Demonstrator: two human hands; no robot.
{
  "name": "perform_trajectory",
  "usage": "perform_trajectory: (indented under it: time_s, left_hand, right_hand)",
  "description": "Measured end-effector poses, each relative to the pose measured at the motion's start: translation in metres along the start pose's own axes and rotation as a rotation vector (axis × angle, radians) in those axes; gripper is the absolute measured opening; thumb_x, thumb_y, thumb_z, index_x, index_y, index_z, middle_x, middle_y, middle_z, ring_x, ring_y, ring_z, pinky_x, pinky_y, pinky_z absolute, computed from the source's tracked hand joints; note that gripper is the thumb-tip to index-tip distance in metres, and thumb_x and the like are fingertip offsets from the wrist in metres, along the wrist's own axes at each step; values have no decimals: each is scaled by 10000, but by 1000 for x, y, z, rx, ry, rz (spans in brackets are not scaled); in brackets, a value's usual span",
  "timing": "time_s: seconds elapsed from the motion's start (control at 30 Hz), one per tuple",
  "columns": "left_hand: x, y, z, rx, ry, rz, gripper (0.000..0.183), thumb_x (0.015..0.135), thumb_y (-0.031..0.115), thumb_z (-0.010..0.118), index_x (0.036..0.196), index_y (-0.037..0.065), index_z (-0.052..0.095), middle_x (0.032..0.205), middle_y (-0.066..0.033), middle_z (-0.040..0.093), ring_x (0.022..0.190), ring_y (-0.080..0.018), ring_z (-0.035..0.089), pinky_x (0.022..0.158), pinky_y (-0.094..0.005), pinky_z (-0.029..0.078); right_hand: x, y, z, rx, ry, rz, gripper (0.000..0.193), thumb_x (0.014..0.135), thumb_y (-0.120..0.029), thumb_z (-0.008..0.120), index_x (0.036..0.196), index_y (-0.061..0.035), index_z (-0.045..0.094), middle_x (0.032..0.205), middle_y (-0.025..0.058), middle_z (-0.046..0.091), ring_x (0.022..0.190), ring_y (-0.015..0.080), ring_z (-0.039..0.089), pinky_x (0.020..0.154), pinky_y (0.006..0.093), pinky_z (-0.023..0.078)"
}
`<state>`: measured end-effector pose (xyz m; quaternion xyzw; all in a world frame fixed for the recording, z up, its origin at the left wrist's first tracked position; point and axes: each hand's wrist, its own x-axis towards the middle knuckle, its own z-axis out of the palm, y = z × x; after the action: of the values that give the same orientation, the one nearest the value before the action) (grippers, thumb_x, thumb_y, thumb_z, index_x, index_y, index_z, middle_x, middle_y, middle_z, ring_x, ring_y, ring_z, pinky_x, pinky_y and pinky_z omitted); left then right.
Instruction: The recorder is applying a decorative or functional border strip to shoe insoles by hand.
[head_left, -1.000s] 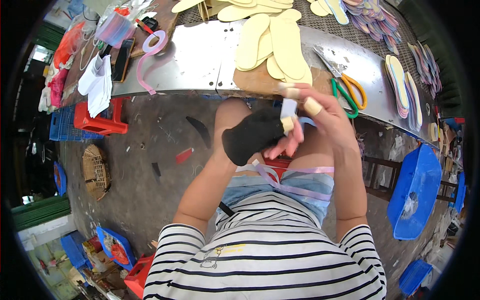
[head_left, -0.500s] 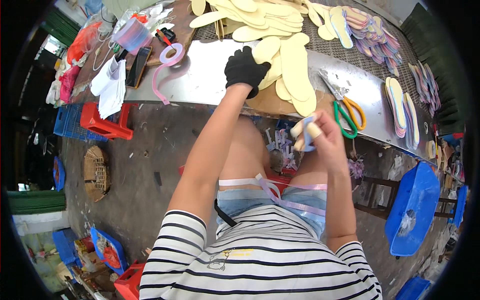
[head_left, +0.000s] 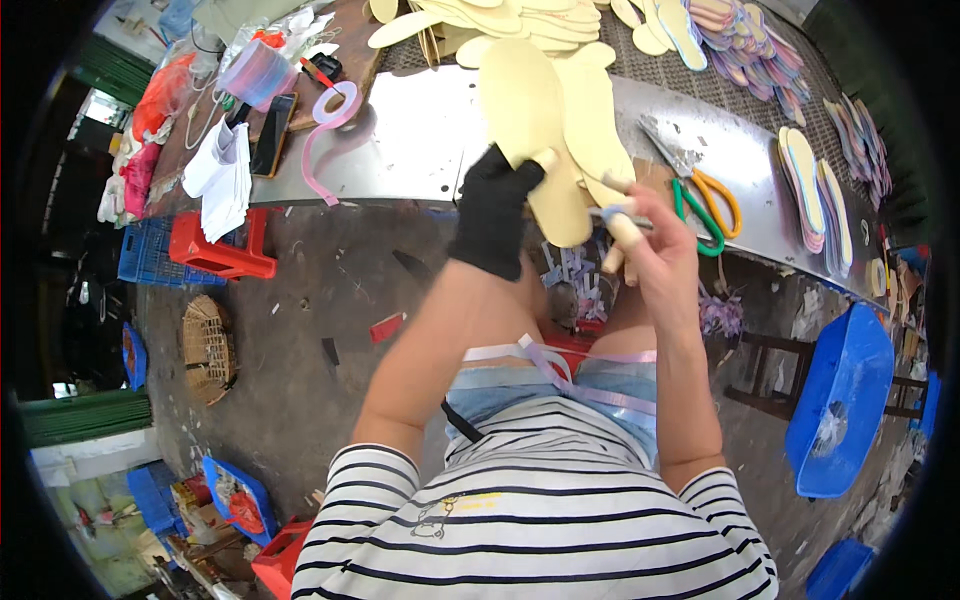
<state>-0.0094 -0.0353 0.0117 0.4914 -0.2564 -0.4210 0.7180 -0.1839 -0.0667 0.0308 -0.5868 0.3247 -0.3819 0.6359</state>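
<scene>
My left hand [head_left: 495, 215], in a black glove with the thumb tip uncovered, grips a pale yellow insole [head_left: 525, 110]. That insole is lifted off the table and its narrow end points toward me. Close to that end is my right hand [head_left: 650, 230], with pale coverings on its fingertips. Its fingers are pinched on a small bluish-lilac strip of tape [head_left: 612, 211], mostly hidden by them. Further yellow insoles [head_left: 595, 120] lie on the table behind. Scissors [head_left: 705, 205] with one green and one orange handle rest to the right.
A roll of pink tape [head_left: 337, 103] trails its end over the table's front edge, near a phone [head_left: 273, 135] and white papers [head_left: 220, 175]. Stacked insoles [head_left: 805, 190] stand at right. Below are a red stool [head_left: 222, 245], a wicker basket [head_left: 208, 350] and a blue tub [head_left: 840, 410].
My left hand has picked a yellow insole off the pile and drawn it toward me. My right hand has moved slightly and is now near the insole's narrow end.
</scene>
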Motion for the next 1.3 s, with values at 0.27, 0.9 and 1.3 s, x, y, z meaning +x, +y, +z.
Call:
perform_trajectory:
  time_s: [0.27, 0.9, 1.3]
  left_hand:
    - [-19, 26, -7, -22, -146, 48, 272, 826, 84, 598, 1077, -17, 562, 1023, -80, 606, 883, -138, 582, 760, -280, 472]
    - [-58, 12, 16, 35, -126, 153, 311, 778, 43, 678, 1076, 30, 587, 968, -30, 637, 859, -92, 589, 735, -238, 482]
    - [-63, 17, 22, 175, -88, 270, 298, 771, 7, 672, 1058, 25, 595, 972, -31, 639, 859, -95, 586, 745, -235, 476]
  right_hand:
    - [-7, 5, -20, -501, -142, -225, 93, 791, -11, 586, 875, 29, 590, 847, 22, 604, 670, 67, 545, 563, 190, 419]
    - [-4, -33, 10, -46, 80, -176, 118, 799, -41, 656, 898, 20, 673, 818, -11, 528, 538, 7, 453, 441, 163, 321]
    - [0, -22, 11, -374, 146, -491, 80, 755, -7, 636, 802, 24, 579, 784, 19, 531, 593, 63, 444, 529, 216, 371]
